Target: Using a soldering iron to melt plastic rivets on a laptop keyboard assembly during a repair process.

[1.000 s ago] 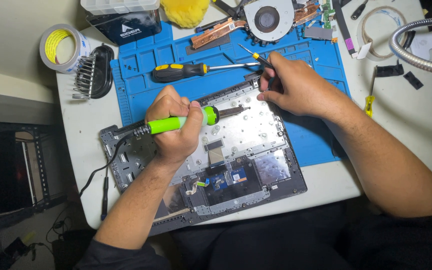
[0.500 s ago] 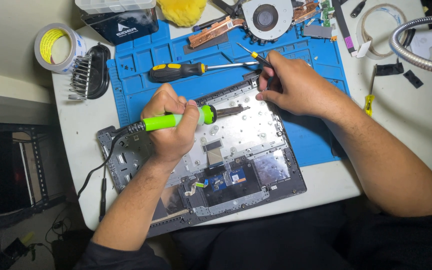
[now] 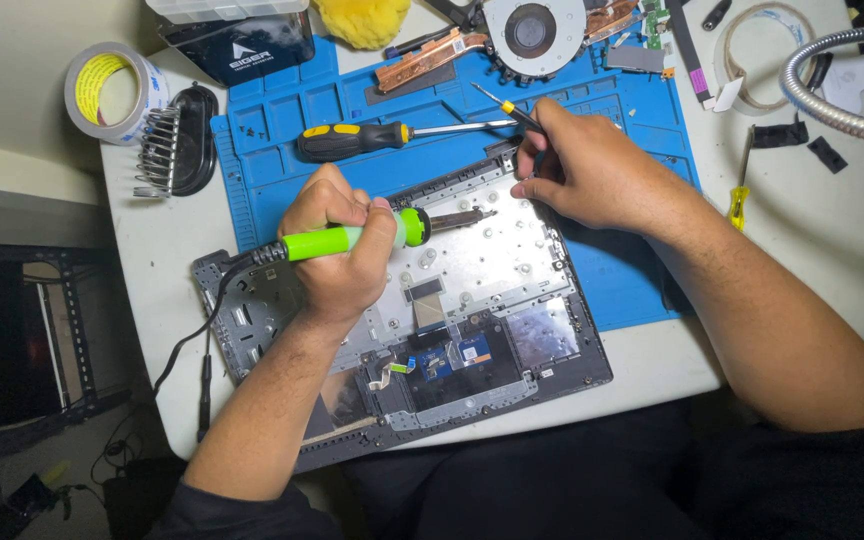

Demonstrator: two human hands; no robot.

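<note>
Both hands are kept low over an opened laptop base [image 3: 472,330] that is laid inside-up at the near edge of the bench [image 3: 152,250], partly on a blue repair mat [image 3: 642,130]. The left hand [image 3: 337,250] is closed around the bright green grip of a soldering iron [image 3: 352,238], which is held almost level with its dark tip aimed right over the silvery keyboard backing plate [image 3: 492,255]; such a grip presumably allows the hot end to be steered while the fingers are kept well back from it. Its black cord [image 3: 197,330] is trailed off to the left, away from the work. The right hand [image 3: 592,170] is curled, fingertips resting at the far edge of the plate, and a thin yellow-collared tool [image 3: 502,105] is pinched in it, slanting up and away; whether its point touches the plate cannot be told.

Nearer, the touchpad board and a small blue circuit piece [image 3: 457,352] are left exposed in the base. Just beyond the hands, a black-and-yellow screwdriver [image 3: 372,140] is laid on the mat within easy reach. Farther off, a cooling fan with copper heat pipes [image 3: 532,30] is set aside at the far edge. To the left, a coiled iron stand [image 3: 167,145] and a roll of tape [image 3: 107,90] are parked clear of the work. A small yellow-handled tool [image 3: 740,195] lies to the right.
</note>
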